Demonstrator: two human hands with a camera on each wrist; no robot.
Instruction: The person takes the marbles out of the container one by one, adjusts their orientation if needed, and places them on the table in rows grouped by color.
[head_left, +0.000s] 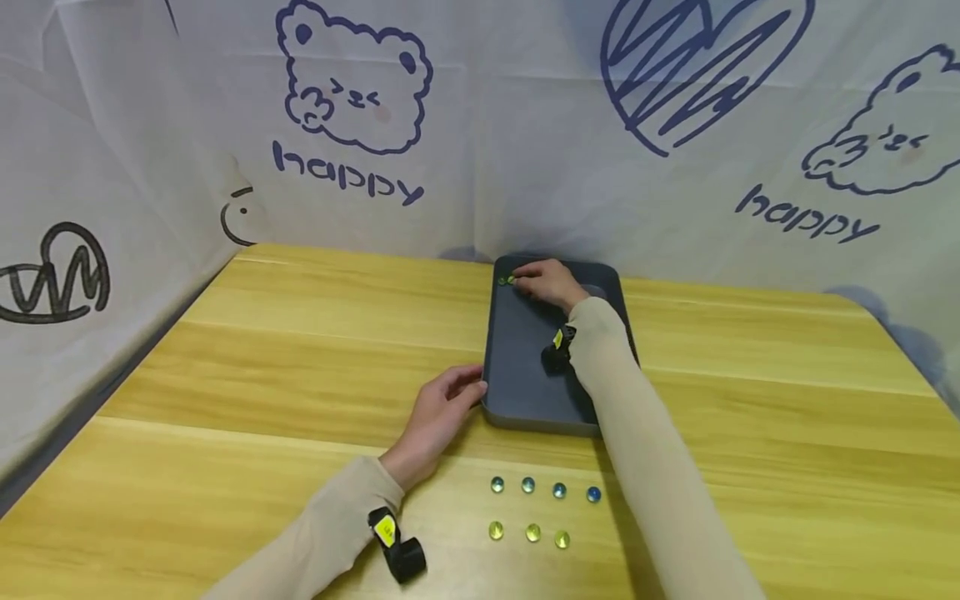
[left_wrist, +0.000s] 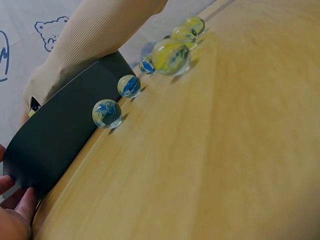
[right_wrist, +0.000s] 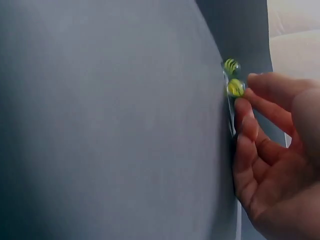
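Observation:
A dark grey tray [head_left: 525, 392] lies on the table, with two yellow-green glass marbles in its far left corner. My right hand [head_left: 551, 285] reaches over the tray and pinches the nearer yellow-green marble [right_wrist: 236, 88] between its fingertips. Right beside that one, against the tray wall, sits the other yellow-green marble [right_wrist: 231, 66]. My left hand [head_left: 438, 417] touches the outside of the tray's left wall near its front corner, fingers fairly straight. In the left wrist view, its fingers [left_wrist: 26, 204] rest low on the wall.
In front of the tray runs a row of several blue marbles [head_left: 528, 484]. Nearer to me is a row of three yellow marbles [head_left: 532, 532]. A white cloth [head_left: 525, 167] with drawings hangs behind the wooden table [head_left: 300, 358].

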